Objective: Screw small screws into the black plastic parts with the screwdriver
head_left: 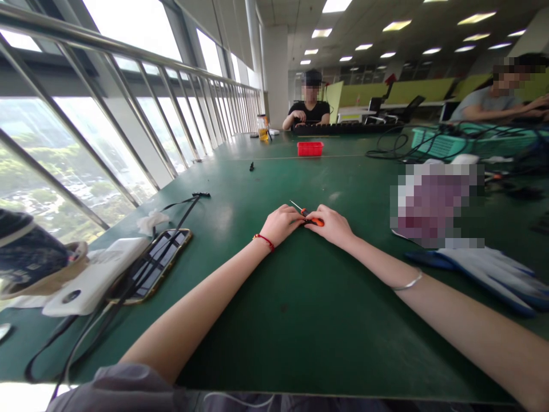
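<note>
Both my hands rest together on the green table [300,320] near its middle. My left hand [281,224] is closed, with a red cord bracelet on its wrist. My right hand [333,225] is closed too, and a thin silver bangle circles that forearm. Between them lies a small screwdriver [305,213] with an orange and black handle, its metal tip pointing up-left. Both hands grip it, the right on the handle; whatever else sits under the fingers is hidden.
A phone [152,264], a white power bank [96,274], a black strap [184,209] and a crumpled tissue [151,221] lie at left. White and blue gloves [489,269] lie at right. A red tray [310,149] stands farther back. Two people sit at the far end.
</note>
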`<state>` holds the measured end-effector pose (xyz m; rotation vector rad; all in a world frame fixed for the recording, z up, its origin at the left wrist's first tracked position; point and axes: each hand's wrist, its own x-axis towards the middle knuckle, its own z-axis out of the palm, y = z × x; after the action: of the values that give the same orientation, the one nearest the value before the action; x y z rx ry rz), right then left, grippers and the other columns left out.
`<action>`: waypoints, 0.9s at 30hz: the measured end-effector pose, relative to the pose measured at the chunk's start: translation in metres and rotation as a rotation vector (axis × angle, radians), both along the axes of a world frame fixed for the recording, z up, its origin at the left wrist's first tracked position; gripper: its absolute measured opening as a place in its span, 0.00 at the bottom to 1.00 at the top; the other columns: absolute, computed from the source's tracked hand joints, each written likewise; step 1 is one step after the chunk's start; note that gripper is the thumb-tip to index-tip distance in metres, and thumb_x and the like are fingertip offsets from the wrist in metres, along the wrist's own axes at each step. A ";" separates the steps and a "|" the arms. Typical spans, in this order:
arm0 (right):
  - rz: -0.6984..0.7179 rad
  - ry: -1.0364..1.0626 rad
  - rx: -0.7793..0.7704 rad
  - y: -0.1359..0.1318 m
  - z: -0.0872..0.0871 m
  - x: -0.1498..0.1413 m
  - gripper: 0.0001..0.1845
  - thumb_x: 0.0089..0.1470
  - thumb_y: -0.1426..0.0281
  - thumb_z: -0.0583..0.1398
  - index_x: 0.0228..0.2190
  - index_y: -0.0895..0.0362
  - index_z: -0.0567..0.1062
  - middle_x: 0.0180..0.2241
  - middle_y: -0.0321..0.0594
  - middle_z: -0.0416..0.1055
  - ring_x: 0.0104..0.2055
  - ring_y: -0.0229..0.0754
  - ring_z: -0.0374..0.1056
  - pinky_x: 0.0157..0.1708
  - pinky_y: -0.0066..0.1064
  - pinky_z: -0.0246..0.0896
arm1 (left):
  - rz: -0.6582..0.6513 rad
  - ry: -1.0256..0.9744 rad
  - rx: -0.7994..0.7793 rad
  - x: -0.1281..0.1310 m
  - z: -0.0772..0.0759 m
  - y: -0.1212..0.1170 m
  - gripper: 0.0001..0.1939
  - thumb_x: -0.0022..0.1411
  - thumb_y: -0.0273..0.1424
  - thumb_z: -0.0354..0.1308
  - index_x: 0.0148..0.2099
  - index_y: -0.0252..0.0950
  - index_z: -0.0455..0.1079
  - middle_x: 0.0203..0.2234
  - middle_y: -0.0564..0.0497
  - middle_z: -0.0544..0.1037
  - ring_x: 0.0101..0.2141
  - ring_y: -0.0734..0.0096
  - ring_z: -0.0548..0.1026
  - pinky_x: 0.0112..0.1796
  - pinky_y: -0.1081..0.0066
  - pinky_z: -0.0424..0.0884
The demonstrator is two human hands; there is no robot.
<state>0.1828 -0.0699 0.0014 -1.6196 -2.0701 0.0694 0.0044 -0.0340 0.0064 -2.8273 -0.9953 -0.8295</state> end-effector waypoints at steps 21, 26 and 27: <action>-0.029 0.083 0.029 -0.002 -0.002 -0.002 0.13 0.46 0.60 0.60 0.36 0.49 0.74 0.33 0.35 0.64 0.34 0.38 0.64 0.26 0.26 0.52 | 0.062 0.087 0.163 0.001 0.007 -0.009 0.11 0.60 0.31 0.50 0.39 0.36 0.73 0.33 0.47 0.76 0.37 0.65 0.69 0.39 0.67 0.64; 0.005 0.161 0.089 -0.003 0.000 0.000 0.10 0.49 0.62 0.59 0.34 0.49 0.75 0.32 0.34 0.64 0.34 0.37 0.64 0.26 0.25 0.53 | 0.064 0.095 0.180 0.001 0.006 -0.008 0.11 0.60 0.30 0.50 0.39 0.35 0.74 0.32 0.47 0.76 0.37 0.65 0.69 0.39 0.67 0.65; 0.007 0.162 0.095 -0.003 0.000 0.000 0.09 0.49 0.62 0.59 0.33 0.49 0.75 0.32 0.34 0.64 0.33 0.37 0.64 0.26 0.25 0.53 | 0.058 0.091 0.181 0.001 0.005 -0.008 0.11 0.60 0.30 0.50 0.39 0.35 0.74 0.32 0.47 0.76 0.36 0.65 0.69 0.39 0.67 0.65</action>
<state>0.1828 -0.0734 0.0018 -1.4993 -1.9267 0.1000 0.0055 -0.0417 0.0116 -2.6454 -0.9350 -0.7368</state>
